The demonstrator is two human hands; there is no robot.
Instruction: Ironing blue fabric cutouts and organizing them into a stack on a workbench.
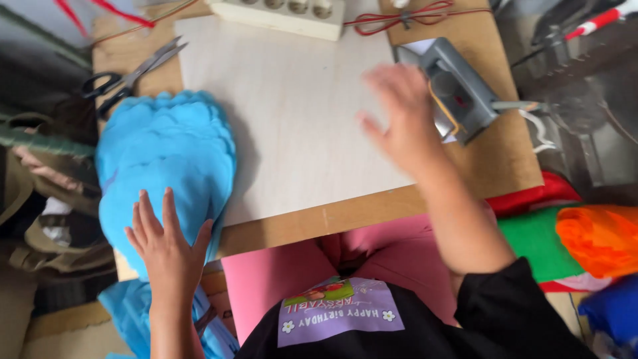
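Left hand (169, 249) is lying flat, fingers spread, pressing on the near edge of a stack of blue felt pieces (166, 166) at the left of the worktop (399, 199); grip released, nothing clasped. Right hand (399, 119) is hovering, blurred, over the pale board (299, 119), just beside the grey stapler-like tool (458, 90) at far right; fingers open, holding nothing. Scissors (129, 76) are lying far left, beyond the felt. Red wire (412, 16) is trailing along the far edge. Risk, as I judge it: the felt stack is overhanging the worktop's near-left edge and could slide off; the moving hand could knock the tool.
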